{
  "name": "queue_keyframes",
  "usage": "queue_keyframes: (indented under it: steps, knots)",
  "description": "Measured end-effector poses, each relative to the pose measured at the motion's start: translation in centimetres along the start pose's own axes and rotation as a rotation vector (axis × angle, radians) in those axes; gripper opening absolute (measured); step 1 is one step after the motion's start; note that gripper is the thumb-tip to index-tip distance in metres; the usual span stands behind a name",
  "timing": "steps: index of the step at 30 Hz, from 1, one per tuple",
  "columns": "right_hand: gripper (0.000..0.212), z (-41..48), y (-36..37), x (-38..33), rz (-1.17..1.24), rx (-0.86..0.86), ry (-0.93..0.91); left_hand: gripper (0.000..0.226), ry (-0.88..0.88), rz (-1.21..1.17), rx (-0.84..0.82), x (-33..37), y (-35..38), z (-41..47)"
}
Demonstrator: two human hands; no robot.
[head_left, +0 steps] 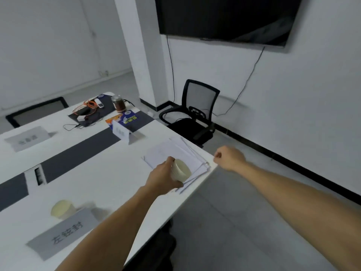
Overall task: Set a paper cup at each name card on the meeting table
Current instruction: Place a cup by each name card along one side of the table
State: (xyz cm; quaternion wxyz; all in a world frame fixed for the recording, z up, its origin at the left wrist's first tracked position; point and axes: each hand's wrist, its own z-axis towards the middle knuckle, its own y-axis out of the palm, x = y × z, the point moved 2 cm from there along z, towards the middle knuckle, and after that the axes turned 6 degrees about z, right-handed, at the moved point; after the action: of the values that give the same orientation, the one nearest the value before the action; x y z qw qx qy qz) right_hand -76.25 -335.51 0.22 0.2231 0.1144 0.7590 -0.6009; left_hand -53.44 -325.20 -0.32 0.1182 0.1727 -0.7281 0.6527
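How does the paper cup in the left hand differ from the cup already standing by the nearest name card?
The held cup is gripped by the left hand and tipped on its side above the stack of papers; the placed cup stands upright on the table, untouched, behind the nearest name card. The held cup's mouth faces right; the placed cup's faces up. Both look like plain pale paper cups.

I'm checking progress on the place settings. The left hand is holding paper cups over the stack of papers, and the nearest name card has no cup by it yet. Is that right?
Not quite. The head view shows a paper cup already standing beside the nearest name card. The rest holds: the left hand grips the paper cups over the stack of papers.
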Motion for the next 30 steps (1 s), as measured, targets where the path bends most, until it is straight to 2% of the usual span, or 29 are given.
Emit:
queue_keyframes:
  steps: [6, 12, 19, 25, 30]
  knots:
    - [0.018, 5.0, -7.6, 9.8, -0.015, 0.043, 0.026, 0.079, 0.042, -0.026, -0.027, 10.3, 4.2, 8.1]
    - [0.018, 12.1, -11.3, 14.6, 0.017, 0.022, 0.051, 0.08, 0.023, -0.023, -0.025, 13.8, 5.2, 15.6]
    - [0.02, 25.5, -12.3, 14.6, 0.03, -0.052, -0.038, 0.081, -0.01, -0.063, 0.015, 14.0, 5.5, 28.3]
    - [0.017, 37.1, -15.8, 12.1, 0.058, -0.063, -0.093, 0.08, -0.02, -0.059, 0.045, 14.9, 2.4, 38.6]
    - [0.016, 45.2, -16.6, 8.9, 0.104, -0.172, -0.187, 0.081, -0.085, -0.037, 0.066, 14.0, -0.2, 45.0]
